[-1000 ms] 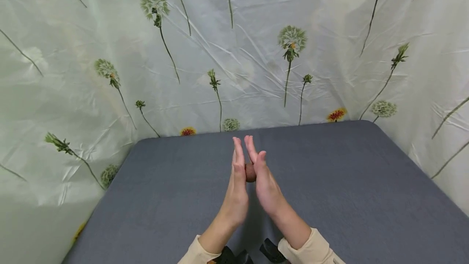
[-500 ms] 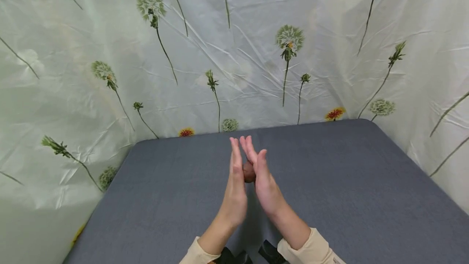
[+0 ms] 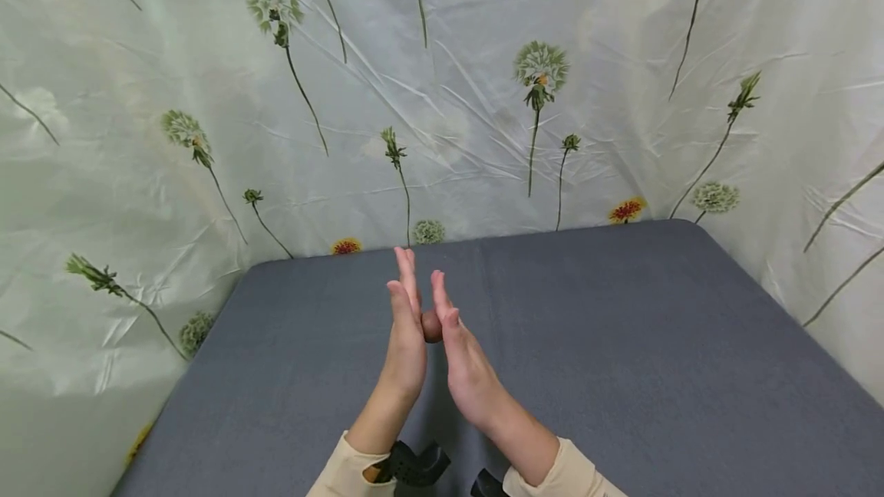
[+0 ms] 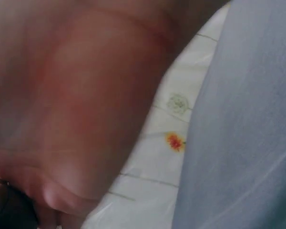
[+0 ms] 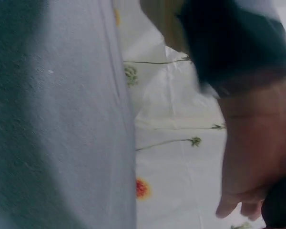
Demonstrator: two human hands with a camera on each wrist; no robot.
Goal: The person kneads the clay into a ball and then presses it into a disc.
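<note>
A small brown ball (image 3: 431, 327) sits between the two palms, above the grey table, its sides partly hidden by the hands. The left hand (image 3: 404, 343) presses it from the left with fingers straight and pointing up and away. From the other side the right hand (image 3: 470, 374) presses it, its fingers also straight and lower than the left ones. In the right wrist view the ball (image 5: 282, 202) looks like a dark round shape at the lower right edge. A blurred palm fills much of the left wrist view.
The grey tabletop (image 3: 621, 343) spreads around the hands. Behind it hangs a pale, wrinkled curtain (image 3: 470, 129) printed with dandelions and flowers. Black wrist devices (image 3: 417, 465) sit by the cream sleeves (image 3: 559, 474).
Both hands have shifted left with the ball between them. The left hand has slid forward and the right hand back, so the left fingertips now reach farther. The view has turned slightly.
</note>
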